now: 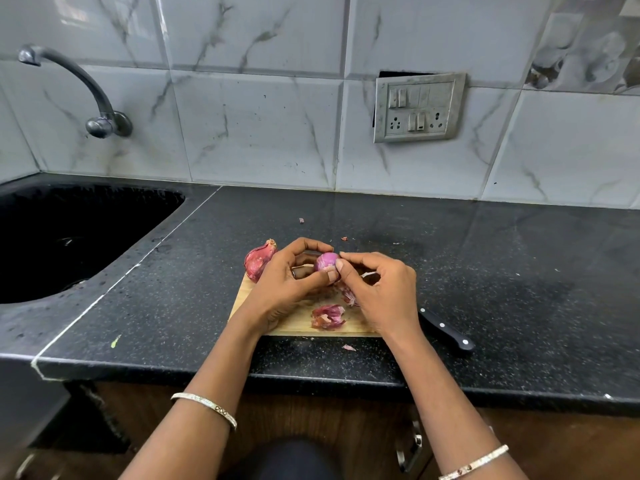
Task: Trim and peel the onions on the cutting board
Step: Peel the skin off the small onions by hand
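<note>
A small purple onion (326, 260), mostly bare of dry skin, is held just above the wooden cutting board (298, 322). My left hand (289, 277) grips it from the left with thumb and curled fingers. My right hand (379, 291) pinches at its right side with thumb and forefinger. An unpeeled red onion (259, 259) lies at the board's far left corner, partly behind my left hand. Loose pink skins (327, 317) lie on the board below the hands.
A black-handled knife (448, 332) lies on the dark counter just right of the board, its blade hidden under my right hand. A black sink (69, 237) and tap (86, 88) are at the left. Small peel scraps (348, 347) dot the counter.
</note>
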`<state>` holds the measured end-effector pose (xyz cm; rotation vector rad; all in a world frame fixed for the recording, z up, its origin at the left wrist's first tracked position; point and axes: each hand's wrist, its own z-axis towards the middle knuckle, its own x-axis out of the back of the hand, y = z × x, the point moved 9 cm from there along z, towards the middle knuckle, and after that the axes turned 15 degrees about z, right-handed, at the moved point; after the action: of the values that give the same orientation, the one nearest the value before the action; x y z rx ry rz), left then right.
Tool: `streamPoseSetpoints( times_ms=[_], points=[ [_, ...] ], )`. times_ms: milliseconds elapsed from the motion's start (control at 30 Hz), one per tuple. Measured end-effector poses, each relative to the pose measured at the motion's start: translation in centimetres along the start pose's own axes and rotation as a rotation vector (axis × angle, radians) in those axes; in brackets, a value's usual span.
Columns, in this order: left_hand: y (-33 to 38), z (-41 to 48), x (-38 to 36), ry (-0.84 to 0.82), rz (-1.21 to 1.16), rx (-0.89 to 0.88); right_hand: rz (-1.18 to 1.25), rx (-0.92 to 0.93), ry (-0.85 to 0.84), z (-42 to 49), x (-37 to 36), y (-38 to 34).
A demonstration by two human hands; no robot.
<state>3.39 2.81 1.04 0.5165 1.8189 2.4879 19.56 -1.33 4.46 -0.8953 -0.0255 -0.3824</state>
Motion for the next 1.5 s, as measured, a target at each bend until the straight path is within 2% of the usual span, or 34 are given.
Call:
streamPoseSetpoints(
  times_ms=[233, 433, 633, 767, 1000, 1333, 1500],
  points=[
    [0.02, 0.05, 0.02, 0.006, 0.029, -0.026, 0.035, 0.025, -0.004, -0.08, -0.12, -0.03],
    [-0.07, 0.10, -0.05, 0.015, 0.043, -0.011, -0.057, 0.080, 0.005, -0.14, -0.12, -0.36],
    [0.10, 0.07, -0.05, 0.022, 0.019, -0.026, -0.081, 0.054, 0.019, -0.20, 0.12, -0.52],
    [0.31, 0.03, 0.28, 0.068, 0.015, -0.052, 0.034, -0.007, 0.016, -0.29, 0.08, -0.53],
    [0.19, 0.14, 0.69, 0.102, 0.081, -0.059, 0.004, 0.037, 0.014, -0.29, 0.17, -0.94],
    [-0.02, 0.20, 0.28, 0.055, 0.082, -0.038, -0.076, 0.035, 0.040, 0.05, 0.20, -0.04],
    [-0.13, 0.17, 0.41, 0.068, 0.046, -0.033, 0.006, 0.033, 0.068, -0.15, 0.61, -0.70]
  ],
)
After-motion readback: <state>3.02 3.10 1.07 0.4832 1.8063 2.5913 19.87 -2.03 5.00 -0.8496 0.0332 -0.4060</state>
